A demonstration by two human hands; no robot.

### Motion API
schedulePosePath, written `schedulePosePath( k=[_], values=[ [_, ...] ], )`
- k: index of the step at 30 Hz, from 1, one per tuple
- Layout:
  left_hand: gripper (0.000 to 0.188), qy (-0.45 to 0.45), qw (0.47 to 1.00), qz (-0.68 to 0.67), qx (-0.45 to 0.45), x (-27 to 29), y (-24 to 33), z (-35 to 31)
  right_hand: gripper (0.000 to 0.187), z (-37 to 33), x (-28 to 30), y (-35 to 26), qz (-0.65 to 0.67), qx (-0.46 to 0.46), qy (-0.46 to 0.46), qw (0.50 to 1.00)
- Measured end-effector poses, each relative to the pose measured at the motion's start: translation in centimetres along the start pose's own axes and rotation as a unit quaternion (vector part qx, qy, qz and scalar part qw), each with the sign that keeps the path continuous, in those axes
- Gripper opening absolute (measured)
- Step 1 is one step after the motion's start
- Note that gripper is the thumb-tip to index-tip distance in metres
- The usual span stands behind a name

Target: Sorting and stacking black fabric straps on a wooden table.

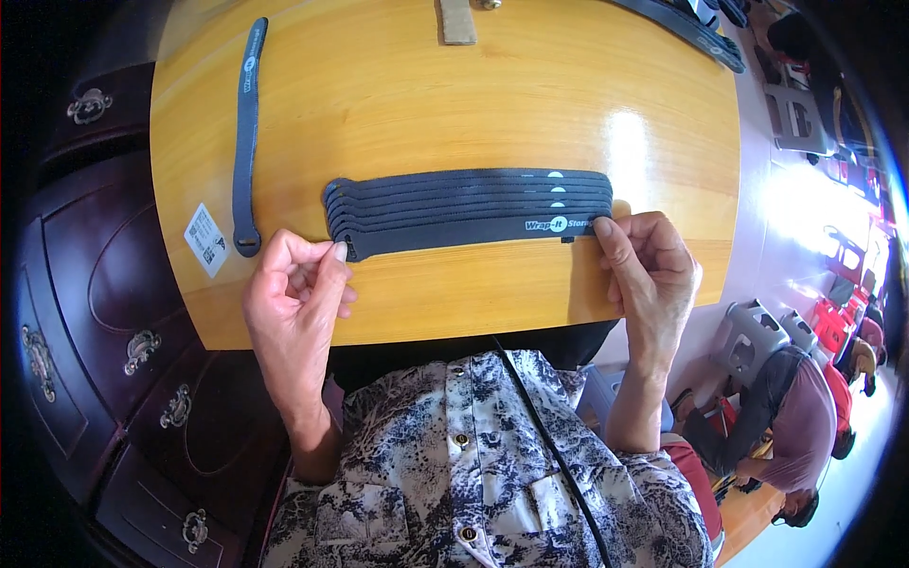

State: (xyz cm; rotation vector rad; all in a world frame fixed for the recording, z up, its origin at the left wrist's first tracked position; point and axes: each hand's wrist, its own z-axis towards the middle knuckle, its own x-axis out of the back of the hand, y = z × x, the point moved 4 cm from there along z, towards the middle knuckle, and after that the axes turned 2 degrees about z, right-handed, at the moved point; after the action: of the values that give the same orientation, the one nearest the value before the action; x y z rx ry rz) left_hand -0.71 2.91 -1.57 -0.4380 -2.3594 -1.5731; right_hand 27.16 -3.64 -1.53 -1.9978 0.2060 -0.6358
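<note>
A row of several dark grey hook-and-loop straps (454, 204) lies overlapped like shingles on the wooden table, their printed ends at the right. The nearest strap (445, 238) lies lowest in the row, its slotted end at the left. My left hand (301, 284) pinches that slotted end between thumb and forefinger, the other fingers curled. At the opposite end, my right hand (653, 265) grips the printed tip, thumb on top and fingers partly hidden beneath. Farther left, a single loose strap (246, 142) lies lengthwise, its slotted end toward me.
A white printed label (205, 240) sits on the table's left edge. Along the far edge are a beige strip (457, 23) and more dark straps (677, 33). Dark wooden drawers (104, 312) flank the left side. At right, people sit near grey plastic stools (750, 339).
</note>
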Motion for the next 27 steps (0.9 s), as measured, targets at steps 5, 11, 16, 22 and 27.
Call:
schedulePosePath(
  k=[5, 11, 16, 22, 27],
  values=[
    [0.014, -0.001, 1.000, 0.007, -0.002, 0.0, 0.1, 0.1, 0.017, 0.0, -0.1, 0.0, 0.000, -0.002, 0.002, 1.000],
    [0.013, 0.000, 1.000, 0.008, 0.005, 0.1, 0.2, 0.0, 0.021, 0.6, -0.1, -1.2, 0.017, 0.010, -0.014, 1.000],
    [0.013, -0.003, 1.000, -0.006, 0.003, 0.2, -0.1, 0.1, 0.023, 2.3, 0.5, -1.4, -0.065, -0.042, -0.081, 0.994],
    [0.012, -0.010, 1.000, -0.028, -0.005, 0.2, -0.5, 0.1, 0.020, 2.4, 0.7, -1.1, -0.040, -0.028, -0.111, 0.993],
    [0.007, -0.003, 0.999, -0.039, -0.028, 0.4, 0.0, -0.8, 0.014, 0.4, 2.2, -1.5, 0.024, 0.032, -0.070, 0.997]
  ],
)
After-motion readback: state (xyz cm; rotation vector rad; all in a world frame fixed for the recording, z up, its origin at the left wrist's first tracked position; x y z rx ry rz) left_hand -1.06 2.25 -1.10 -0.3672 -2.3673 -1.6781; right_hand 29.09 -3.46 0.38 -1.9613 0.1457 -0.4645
